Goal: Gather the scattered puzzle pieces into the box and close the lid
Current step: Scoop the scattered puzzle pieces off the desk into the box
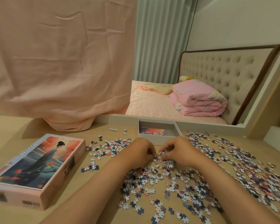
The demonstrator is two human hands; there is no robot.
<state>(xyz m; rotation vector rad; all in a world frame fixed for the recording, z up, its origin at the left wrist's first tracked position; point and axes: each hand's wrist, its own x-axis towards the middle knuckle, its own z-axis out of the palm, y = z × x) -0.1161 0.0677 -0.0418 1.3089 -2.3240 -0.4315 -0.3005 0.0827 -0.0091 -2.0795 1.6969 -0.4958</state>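
Note:
Many small puzzle pieces (229,168) lie scattered over the wooden table, densest in the middle and to the right. An open white box (176,129) stands at the table's far edge, holding a picture sheet and a few pieces. The pink lid (39,165), printed with a woman in a robe, lies face up at the left. My left hand (139,152) and my right hand (179,151) meet just in front of the box, fingers curled around a small clump of pieces (162,155) on the tabletop.
A pink cloth (60,62) hangs down onto the table at the back left. Behind the box a large mirror with a white frame (200,124) reflects a bed and a folded pink quilt. The table (103,172) shows bare wood between lid and pieces.

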